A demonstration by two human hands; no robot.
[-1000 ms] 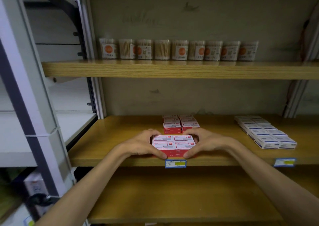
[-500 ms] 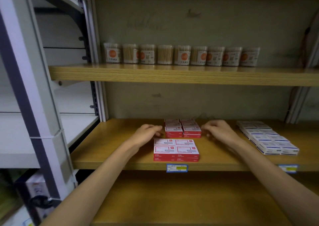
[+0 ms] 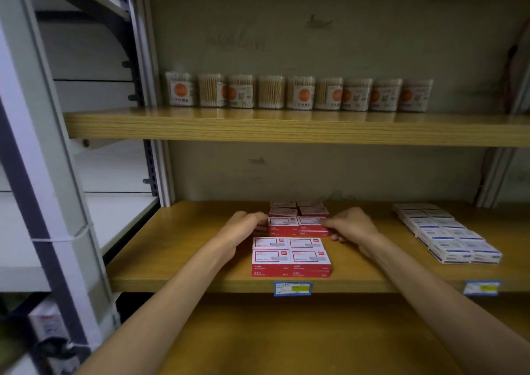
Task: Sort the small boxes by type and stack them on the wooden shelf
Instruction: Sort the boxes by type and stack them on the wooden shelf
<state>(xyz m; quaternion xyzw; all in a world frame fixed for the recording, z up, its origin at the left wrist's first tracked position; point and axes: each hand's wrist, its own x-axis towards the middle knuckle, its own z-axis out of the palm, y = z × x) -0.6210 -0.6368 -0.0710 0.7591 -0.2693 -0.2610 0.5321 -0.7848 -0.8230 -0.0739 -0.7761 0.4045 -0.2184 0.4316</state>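
On the middle wooden shelf (image 3: 183, 248) a front block of red-and-white small boxes (image 3: 291, 257) sits two layers high near the edge. Behind it stands a second stack of the same red boxes (image 3: 298, 224), with more rows of them reaching toward the back wall. My left hand (image 3: 243, 228) presses against the left side of that rear stack. On the stack's right side my right hand (image 3: 351, 225) does the same, fingers curled on the boxes. A group of blue-and-white small boxes (image 3: 447, 234) lies in rows at the shelf's right.
Clear tubs of cotton swabs (image 3: 298, 92) line the upper shelf (image 3: 286, 128). Blue price tags (image 3: 292, 288) hang on the middle shelf's front edge. A bare lower shelf (image 3: 286, 340) lies below. A grey metal rack (image 3: 43, 174) stands at left.
Both hands let go of the front block of red boxes near the edge and moved back, closing in on either side of the rear red stack.
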